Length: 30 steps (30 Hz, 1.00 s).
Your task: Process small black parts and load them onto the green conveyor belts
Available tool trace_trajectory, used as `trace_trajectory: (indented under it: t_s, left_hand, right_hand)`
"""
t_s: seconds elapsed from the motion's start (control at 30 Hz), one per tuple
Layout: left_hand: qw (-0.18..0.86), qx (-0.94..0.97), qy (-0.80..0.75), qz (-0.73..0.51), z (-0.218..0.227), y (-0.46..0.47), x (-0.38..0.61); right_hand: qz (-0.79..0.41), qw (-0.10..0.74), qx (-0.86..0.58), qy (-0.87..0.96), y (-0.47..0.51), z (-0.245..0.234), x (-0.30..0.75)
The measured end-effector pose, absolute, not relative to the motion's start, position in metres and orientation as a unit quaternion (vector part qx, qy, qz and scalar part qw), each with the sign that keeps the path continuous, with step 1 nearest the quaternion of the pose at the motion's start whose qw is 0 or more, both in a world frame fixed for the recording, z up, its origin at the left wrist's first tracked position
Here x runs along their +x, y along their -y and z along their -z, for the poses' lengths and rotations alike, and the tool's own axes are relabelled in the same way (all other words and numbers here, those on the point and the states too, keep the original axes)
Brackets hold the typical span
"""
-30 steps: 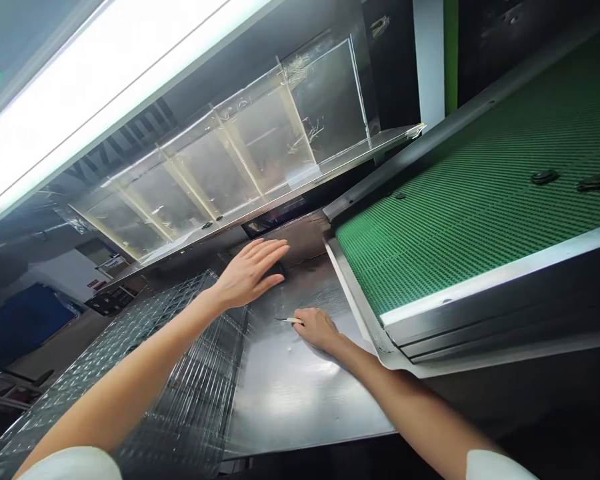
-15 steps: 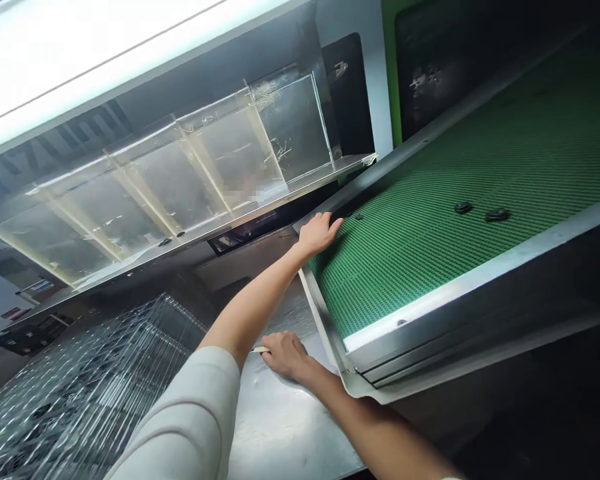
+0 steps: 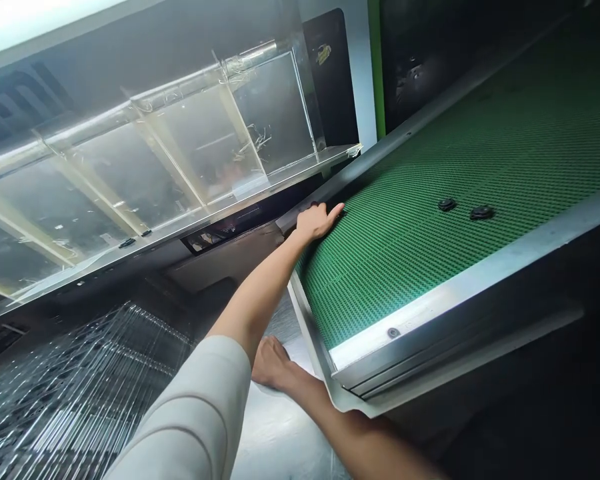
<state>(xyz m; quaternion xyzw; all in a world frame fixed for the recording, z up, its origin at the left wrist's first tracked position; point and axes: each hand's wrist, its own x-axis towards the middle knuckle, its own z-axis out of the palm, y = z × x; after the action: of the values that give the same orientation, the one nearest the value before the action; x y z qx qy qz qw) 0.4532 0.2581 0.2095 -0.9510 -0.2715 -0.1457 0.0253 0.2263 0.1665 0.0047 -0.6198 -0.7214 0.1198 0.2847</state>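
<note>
Head view. The belt (image 3: pixel 430 167), a green mesh surface, sloped up and away on my right. It was framed by a steel rim (image 3: pixel 460 283).

My left hand (image 3: pixel 317 221) lay palm down on the belt's far near-side corner, where the mesh met the rim. The fingers (image 3: pixel 330 215) were stretched out side by side and flat, pinching nothing that showed. A small dark speck (image 3: pixel 343 213) sat right at the fingertips; I could not tell whether I touched it.

Two black parts (image 3: pixel 447 204) (image 3: pixel 481 213) lay close together on the belt, well apart from that hand, toward the right.

My left arm crossed the middle of the view, its pale sleeve (image 3: pixel 195 420) nearest the camera.

My right hand (image 3: pixel 270 363) rested low on the steel table (image 3: pixel 280 443), just beside the belt's near end. The left arm covered its fingers, so I could not tell how its grip stood or whether it held anything.

A stack of clear ribbed trays (image 3: pixel 80 400) lay on the left of the table. Above them ran a row of clear bins (image 3: pixel 205 147) with upright dividers. Thin wire pieces showed inside the bin farthest right.
</note>
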Motion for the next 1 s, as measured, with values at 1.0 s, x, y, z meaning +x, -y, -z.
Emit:
trace_trajectory:
  t_s: [1.0]
  left_hand:
    - [0.003,-0.962,0.207,0.176,-0.204,-0.256,0.439]
  right_hand:
    - [-0.102,0.272,-0.599,0.747,-0.172,-0.001,0.224]
